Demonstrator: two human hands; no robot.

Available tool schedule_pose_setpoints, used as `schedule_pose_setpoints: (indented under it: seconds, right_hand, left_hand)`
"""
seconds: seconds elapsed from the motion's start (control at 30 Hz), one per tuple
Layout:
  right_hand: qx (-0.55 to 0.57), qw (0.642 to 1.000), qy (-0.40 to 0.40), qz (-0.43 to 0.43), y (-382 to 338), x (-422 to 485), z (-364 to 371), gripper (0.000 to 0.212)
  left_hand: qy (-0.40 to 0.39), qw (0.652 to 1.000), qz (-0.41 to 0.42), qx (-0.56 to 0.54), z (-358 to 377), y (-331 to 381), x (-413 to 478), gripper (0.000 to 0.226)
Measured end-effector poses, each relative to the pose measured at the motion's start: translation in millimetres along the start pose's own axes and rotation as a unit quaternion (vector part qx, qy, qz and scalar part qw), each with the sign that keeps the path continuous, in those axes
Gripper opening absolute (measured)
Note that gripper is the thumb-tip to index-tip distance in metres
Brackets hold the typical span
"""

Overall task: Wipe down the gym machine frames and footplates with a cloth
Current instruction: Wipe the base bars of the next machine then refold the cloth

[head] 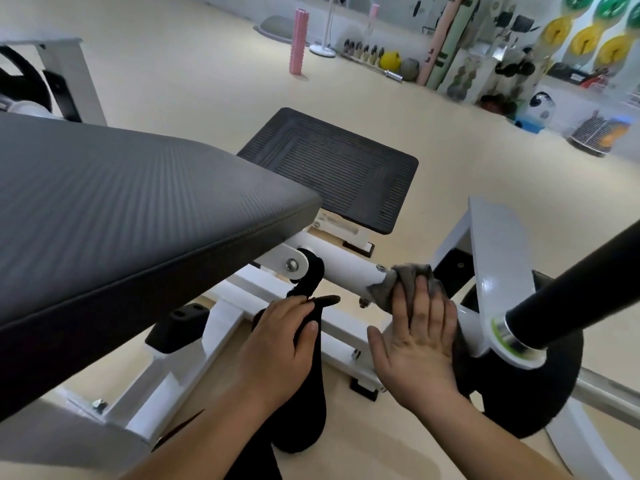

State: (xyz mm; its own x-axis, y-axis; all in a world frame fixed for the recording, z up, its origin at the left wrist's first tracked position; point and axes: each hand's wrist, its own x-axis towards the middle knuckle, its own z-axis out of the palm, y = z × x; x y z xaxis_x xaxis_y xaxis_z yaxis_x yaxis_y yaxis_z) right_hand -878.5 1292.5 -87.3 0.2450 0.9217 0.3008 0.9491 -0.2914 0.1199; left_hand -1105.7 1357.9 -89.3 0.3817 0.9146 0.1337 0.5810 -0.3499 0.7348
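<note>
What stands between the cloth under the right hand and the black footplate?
Nothing visible. The right hand presses the cloth on the white tube, and open space runs from there up to the footplate. The corner of the grey seat pad overhangs left of that path.

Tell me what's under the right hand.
A grey cloth, pressed flat by the right hand against the white frame tube. The tube's surface beneath the cloth is covered, so its state cannot be seen.
</note>
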Motion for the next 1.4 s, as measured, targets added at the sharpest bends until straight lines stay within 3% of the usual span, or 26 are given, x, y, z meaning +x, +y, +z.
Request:
schedule_pose_setpoints:
  seconds: [0.13, 0.37, 0.53, 0.77, 0.87, 0.97, 1.1, 1.13, 1.23, 1.27, 1.3, 1.33, 1.4]
  right_hand:
    - [0.01, 1.0, 0.007, -0.023, -27.4, 21.0, -1.9, 0.086]
    - [0.055, 0.994, 0.043, -0.085, -55.6, 41.6, -5.8, 0.084]
    - [0.104, 0.986, 0.067, -0.116, -74.8, 52.0, 2.4, 0.084]
    - [0.175, 0.96, 0.166, -0.141, -68.0, 51.1, 11.2, 0.062]
    - [0.201, 0.945, 0.175, -0.192, -60.4, 43.9, 18.7, 0.055]
    - [0.307, 0.909, 0.138, -0.247, -57.4, 28.5, 29.2, 0.046]
    - [0.512, 0.841, 0.07, -0.163, -67.5, 15.8, 4.7, 0.032]
    - [0.572, 0.809, 0.014, -0.133, -72.9, 14.0, -8.5, 0.032]
    - [0.721, 0.661, -0.187, -0.087, -83.7, 14.8, -37.9, 0.029]
    - [0.731, 0.638, -0.23, -0.082, -83.8, 17.8, -44.9, 0.028]
    - [0.719, 0.646, -0.24, -0.089, -82.0, 21.9, -49.7, 0.028]
    - [0.687, 0.688, -0.208, -0.106, -78.8, 26.9, -52.4, 0.029]
    - [0.58, 0.801, -0.059, -0.136, -70.4, 38.5, -54.6, 0.021]
  left_hand:
    - [-0.013, 1.0, -0.013, -0.018, -1.1, -4.9, 0.2, 0.031]
    - [0.049, 0.993, -0.078, -0.08, 1.1, -4.7, 18.0, 0.023]
    - [0.061, 0.99, -0.115, -0.059, -2.6, -6.7, 24.4, 0.032]
    - [0.069, 0.988, -0.11, -0.082, 1.5, -14.2, 16.9, 0.017]
    - [0.077, 0.984, -0.112, -0.113, 4.9, -10.4, 11.9, 0.017]
    - [0.097, 0.965, -0.118, -0.212, 6.7, -0.6, 2.1, 0.021]
    - [0.121, 0.924, -0.135, -0.336, 7.6, 18.0, -14.3, 0.026]
    - [0.121, 0.921, -0.135, -0.344, 8.4, 21.8, -16.0, 0.027]
    - [0.116, 0.902, -0.125, -0.397, 9.0, 28.6, -14.3, 0.03]
    - [0.123, 0.9, -0.123, -0.401, 7.8, 30.2, -14.3, 0.032]
    - [0.139, 0.903, -0.122, -0.389, 8.3, 29.0, -13.5, 0.031]
    - [0.161, 0.907, -0.125, -0.369, 8.3, 26.4, -12.8, 0.029]
    - [0.214, 0.903, -0.162, -0.336, 4.8, 17.5, -9.7, 0.025]
